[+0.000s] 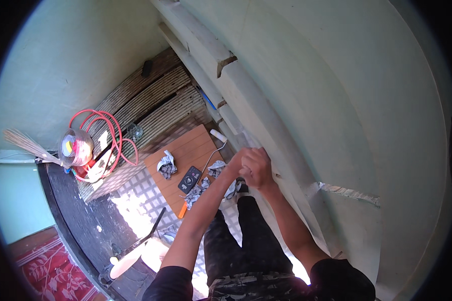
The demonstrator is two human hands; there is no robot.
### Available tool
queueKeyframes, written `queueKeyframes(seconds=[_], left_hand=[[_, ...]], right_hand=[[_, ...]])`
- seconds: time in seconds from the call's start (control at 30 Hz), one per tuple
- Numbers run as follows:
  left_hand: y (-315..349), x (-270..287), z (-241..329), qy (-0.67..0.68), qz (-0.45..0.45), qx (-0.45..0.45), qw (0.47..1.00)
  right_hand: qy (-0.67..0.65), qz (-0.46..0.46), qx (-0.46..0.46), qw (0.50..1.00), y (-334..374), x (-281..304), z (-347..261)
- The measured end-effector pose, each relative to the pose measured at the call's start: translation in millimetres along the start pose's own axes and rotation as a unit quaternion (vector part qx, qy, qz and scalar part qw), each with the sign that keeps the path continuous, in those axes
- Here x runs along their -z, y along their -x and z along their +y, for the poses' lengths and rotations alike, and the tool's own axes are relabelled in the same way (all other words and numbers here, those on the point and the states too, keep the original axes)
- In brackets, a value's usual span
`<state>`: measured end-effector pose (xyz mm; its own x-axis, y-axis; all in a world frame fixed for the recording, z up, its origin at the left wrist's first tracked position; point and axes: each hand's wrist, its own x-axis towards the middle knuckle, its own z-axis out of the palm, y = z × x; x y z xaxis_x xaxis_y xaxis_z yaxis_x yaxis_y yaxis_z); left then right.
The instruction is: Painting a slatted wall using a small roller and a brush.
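Both hands, left (237,161) and right (256,168), were clenched together against the ledge (266,125), apparently rubbing it; what they gripped was hidden. The next stroke needed steady pressure.

Pale green walls (336,90), sunlit checkered floor (135,200).

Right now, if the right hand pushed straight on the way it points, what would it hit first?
The right hand points toward the pale green wall ledge directly ahead, so it would likely meet that ledge first; it looks pressed against it or nearly so, beside the left hand. Depth is hard to judge from this view.
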<state>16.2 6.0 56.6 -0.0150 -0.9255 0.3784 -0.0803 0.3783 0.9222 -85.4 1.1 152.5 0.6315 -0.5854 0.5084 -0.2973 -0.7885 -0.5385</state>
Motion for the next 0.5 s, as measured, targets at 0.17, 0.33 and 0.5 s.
queueKeyframes(seconds=[0.17, 0.33, 0.5], left_hand=[[-7, 1, -13, -0.15, -0.157, -0.066, 0.974], [5, -18, -28, -0.086, -0.092, 0.024, 0.992], [2, -9, -24, -0.075, -0.12, 0.006, 0.99]], right_hand=[[-0.034, 0.023, -0.017, 0.999, 19, 9, -3], [-0.027, 0.01, -0.026, 0.999, 16, 1, 10], [-0.062, 0.012, -0.025, 0.998, 17, 10, 2]])
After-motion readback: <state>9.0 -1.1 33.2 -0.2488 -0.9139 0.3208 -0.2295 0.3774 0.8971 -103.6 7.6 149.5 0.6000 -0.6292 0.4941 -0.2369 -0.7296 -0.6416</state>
